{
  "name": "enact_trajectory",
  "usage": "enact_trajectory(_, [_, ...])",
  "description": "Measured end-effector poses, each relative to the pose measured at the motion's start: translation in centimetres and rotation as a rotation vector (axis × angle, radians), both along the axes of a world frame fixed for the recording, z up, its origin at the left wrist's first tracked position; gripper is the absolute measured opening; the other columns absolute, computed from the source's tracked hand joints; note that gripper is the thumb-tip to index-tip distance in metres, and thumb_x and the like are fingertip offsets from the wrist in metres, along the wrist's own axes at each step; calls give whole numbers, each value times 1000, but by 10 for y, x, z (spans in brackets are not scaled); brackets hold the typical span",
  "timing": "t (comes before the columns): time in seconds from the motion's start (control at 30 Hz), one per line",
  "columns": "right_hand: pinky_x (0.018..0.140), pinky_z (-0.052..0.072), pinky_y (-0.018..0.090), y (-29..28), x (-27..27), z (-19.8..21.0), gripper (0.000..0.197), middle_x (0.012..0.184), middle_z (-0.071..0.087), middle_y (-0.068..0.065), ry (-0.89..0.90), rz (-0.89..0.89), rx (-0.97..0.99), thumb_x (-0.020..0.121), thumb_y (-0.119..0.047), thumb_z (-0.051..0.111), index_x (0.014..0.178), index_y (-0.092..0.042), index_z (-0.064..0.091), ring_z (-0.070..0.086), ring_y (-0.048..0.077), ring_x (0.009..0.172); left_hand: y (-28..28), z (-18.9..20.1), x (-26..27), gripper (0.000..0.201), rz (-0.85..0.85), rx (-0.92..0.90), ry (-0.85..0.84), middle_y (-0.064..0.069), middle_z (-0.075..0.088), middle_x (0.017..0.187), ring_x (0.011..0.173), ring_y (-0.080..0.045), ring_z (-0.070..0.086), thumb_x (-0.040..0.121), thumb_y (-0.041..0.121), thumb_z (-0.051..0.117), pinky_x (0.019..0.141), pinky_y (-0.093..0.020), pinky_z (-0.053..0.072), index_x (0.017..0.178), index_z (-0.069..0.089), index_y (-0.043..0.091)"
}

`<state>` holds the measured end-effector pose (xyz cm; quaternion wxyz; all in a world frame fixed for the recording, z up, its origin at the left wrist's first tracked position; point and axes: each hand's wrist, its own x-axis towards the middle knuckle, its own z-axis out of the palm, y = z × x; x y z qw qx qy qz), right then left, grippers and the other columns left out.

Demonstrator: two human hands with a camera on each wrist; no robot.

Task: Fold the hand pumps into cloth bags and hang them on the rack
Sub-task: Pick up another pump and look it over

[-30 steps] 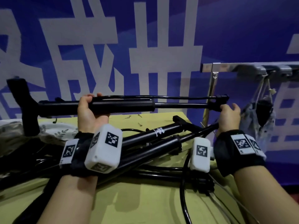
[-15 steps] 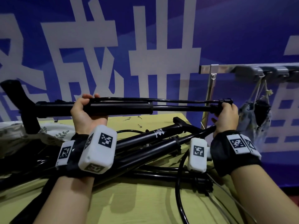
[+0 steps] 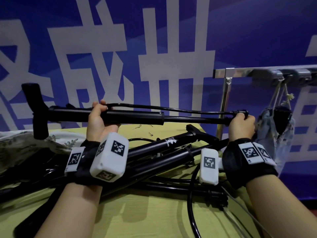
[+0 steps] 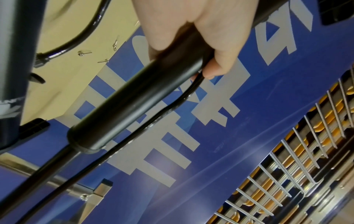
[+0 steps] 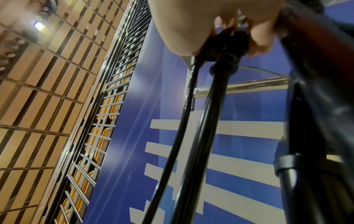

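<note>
Above the yellow-green table (image 3: pixel 154 212), a black hand pump (image 3: pixel 133 117) lies level in the air; the left hand (image 3: pixel 101 121) wraps its barrel, the right hand (image 3: pixel 241 125) clenches the rod's end beside the hose (image 3: pixel 171 109).

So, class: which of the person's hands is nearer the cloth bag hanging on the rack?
Right. The right hand grips the pump's rod end right beside the hanging bag; the left hand holds the barrel far across.
</note>
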<state>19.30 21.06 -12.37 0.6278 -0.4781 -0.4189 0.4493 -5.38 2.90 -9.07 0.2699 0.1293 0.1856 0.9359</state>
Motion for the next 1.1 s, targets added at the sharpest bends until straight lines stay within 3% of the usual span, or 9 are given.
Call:
enact_trajectory(0.13, [105,28,34,10,1,-4,46,152,22,19,-50,23,-177,100,-15,30,142,2,23,31,33,135,8,10,1,22,-36,-60,79,1,54,100,98,-20,55,87,-2,46,99,-43,46,83,52,19])
enact_trajectory(0.23, [109,27,41,7,-1,-11,50,149,27,23,-57,115,-218,98,-16,35,142,5,27,30,37,136,11,16,-3,24,-72,-45,132,2,56,87,90,-18,56,87,-2,44,102,-39,44,82,55,18])
enact_trajectory(0.4, [104,34,43,1,-1,-6,48,145,26,17,-30,78,-203,95,-27,39,139,-9,30,31,37,129,16,25,-2,15,-62,-46,7,4,64,58,66,-11,60,89,9,56,77,-29,55,75,55,15])
enact_trajectory(0.53, [93,45,43,-9,-5,-7,38,131,33,10,84,39,-60,93,-33,44,126,-14,46,44,27,104,27,26,10,13,-51,-53,-81,0,65,60,52,-9,64,88,9,60,47,-20,51,77,56,10])
enact_trajectory(0.6, [89,47,41,-9,-4,-8,38,131,32,9,159,23,-21,96,-30,43,129,-12,46,44,23,95,33,20,14,16,-56,-112,-45,0,62,61,53,-8,62,89,3,55,52,-23,52,74,54,9])
enact_trajectory(0.77, [91,50,48,-10,-7,-10,42,133,47,11,237,-22,18,95,-32,41,134,-16,46,55,29,107,36,14,24,14,-14,-140,14,3,56,62,66,-10,54,87,0,53,83,-31,50,82,57,13])
enact_trajectory(0.93, [92,48,40,-7,-7,-12,43,134,48,11,217,-74,38,98,-35,38,137,-16,43,52,28,114,34,9,28,26,13,-70,50,4,55,71,64,-7,54,88,-1,50,62,-27,53,104,60,17])
enact_trajectory(1.03, [97,44,36,-5,-7,-13,44,136,43,12,192,-94,79,99,-34,37,138,-13,40,48,28,117,32,9,27,21,24,-68,38,3,55,72,64,-7,54,88,-1,49,55,-25,52,98,56,16])
enact_trajectory(1.1, [85,48,29,-6,-8,-13,43,136,43,11,212,-83,92,100,-34,37,138,-13,41,50,26,117,30,10,29,14,24,-94,47,3,53,71,66,-8,54,89,1,50,56,-29,51,91,54,14])
